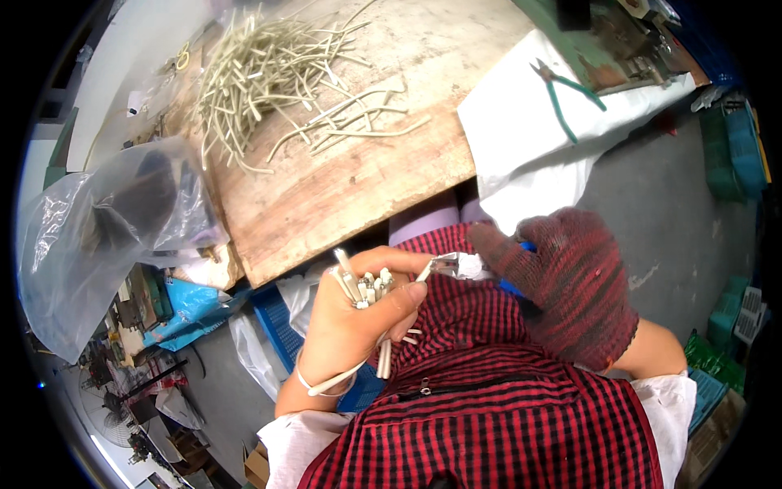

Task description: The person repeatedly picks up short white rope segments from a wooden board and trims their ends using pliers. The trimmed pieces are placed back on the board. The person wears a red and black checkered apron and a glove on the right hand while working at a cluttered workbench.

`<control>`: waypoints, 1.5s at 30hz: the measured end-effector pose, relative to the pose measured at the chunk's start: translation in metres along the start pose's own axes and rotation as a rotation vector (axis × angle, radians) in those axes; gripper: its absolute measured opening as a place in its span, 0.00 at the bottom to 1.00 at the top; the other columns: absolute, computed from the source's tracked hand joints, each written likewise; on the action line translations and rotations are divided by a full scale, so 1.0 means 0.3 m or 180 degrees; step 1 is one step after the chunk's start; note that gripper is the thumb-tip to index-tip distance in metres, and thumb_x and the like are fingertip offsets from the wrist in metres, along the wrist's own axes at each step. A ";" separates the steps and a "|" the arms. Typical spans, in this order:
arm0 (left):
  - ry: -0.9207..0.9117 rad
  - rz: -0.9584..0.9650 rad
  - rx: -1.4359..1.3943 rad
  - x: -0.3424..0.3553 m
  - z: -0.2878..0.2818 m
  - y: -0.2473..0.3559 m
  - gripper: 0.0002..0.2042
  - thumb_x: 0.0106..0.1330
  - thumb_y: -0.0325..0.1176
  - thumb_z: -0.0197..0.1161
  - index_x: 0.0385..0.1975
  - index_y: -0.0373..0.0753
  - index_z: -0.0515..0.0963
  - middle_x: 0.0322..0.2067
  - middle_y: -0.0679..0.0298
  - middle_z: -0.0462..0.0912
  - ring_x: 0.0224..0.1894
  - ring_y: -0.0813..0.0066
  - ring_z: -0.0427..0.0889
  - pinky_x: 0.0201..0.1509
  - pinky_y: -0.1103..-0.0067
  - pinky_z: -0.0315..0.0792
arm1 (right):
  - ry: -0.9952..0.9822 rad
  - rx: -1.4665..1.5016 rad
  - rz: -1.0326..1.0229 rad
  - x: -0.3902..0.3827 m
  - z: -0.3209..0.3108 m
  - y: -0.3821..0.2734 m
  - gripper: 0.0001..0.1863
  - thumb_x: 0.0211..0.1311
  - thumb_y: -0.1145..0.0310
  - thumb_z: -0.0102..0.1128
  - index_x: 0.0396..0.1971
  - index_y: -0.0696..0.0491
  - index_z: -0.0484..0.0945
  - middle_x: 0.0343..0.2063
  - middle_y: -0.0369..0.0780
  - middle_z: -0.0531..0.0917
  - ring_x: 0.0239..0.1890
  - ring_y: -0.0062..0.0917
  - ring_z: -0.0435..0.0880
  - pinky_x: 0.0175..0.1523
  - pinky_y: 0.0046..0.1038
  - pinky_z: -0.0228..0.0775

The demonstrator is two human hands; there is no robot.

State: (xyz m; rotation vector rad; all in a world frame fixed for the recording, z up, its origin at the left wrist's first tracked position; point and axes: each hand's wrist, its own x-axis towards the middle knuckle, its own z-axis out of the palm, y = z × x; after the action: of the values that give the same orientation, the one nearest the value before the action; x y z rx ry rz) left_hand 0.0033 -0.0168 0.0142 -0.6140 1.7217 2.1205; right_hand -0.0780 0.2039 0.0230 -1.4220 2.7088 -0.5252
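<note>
My bare left hand [358, 318] is closed round a bunch of short cream cable pieces [384, 359]. Their cut ends poke out above the fingers, and the tails hang below the palm. Thumb and forefinger pinch one piece, which points to the right. At its tip are the metal jaws of a pair of pliers [446, 266], with white wrapping near the jaws and blue handles. My right hand [574, 289], in a dark red and grey knitted glove, grips those handles. Whether the jaws bite the cable or only touch it is too small to tell.
A tangled heap of cream cables [252, 73] lies on the worn wooden table [358, 187], some strewn to its right. Green-handled pliers [558, 98] rest on a white sheet [509, 122]. A see-through plastic bag [122, 228] hangs at the left; a blue crate [277, 326] stands below.
</note>
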 end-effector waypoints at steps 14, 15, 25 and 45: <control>-0.0879 -0.0739 0.0595 0.040 -0.020 0.057 0.13 0.46 0.15 0.68 0.35 0.26 0.84 0.21 0.59 0.81 0.16 0.83 0.72 0.18 0.86 0.61 | 0.0603 -0.0936 -0.1128 0.000 -0.009 0.109 0.19 0.44 0.57 0.71 0.41 0.29 0.83 0.30 0.28 0.78 0.31 0.21 0.77 0.36 0.30 0.68; -0.0949 -0.0641 0.0695 0.042 -0.015 0.059 0.13 0.46 0.15 0.69 0.35 0.26 0.84 0.21 0.59 0.82 0.16 0.83 0.73 0.18 0.87 0.61 | 0.0576 -0.0897 -0.1134 0.000 -0.010 0.113 0.19 0.43 0.57 0.71 0.41 0.29 0.83 0.30 0.28 0.78 0.31 0.20 0.76 0.36 0.31 0.68; -0.1042 -0.0325 0.0259 0.032 -0.021 0.024 0.12 0.48 0.16 0.69 0.34 0.25 0.84 0.22 0.57 0.83 0.17 0.82 0.74 0.19 0.88 0.63 | 0.0240 -0.0305 -0.0934 -0.069 0.026 0.128 0.23 0.39 0.63 0.71 0.42 0.38 0.83 0.27 0.32 0.77 0.25 0.24 0.75 0.32 0.34 0.66; 0.1158 0.2997 0.4792 0.441 -0.307 0.044 0.13 0.53 0.22 0.62 0.39 0.41 0.80 0.36 0.56 0.85 0.33 0.58 0.83 0.35 0.69 0.75 | 0.0264 0.1325 0.1003 -0.166 0.133 0.080 0.24 0.46 0.74 0.63 0.49 0.50 0.78 0.33 0.46 0.81 0.34 0.41 0.80 0.41 0.37 0.72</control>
State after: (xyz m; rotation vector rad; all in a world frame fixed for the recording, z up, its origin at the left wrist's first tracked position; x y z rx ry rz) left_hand -0.1051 -0.1107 -0.0605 0.3770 3.4138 0.3477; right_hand -0.0606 0.2456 -0.0282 -0.8719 2.5955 -1.0583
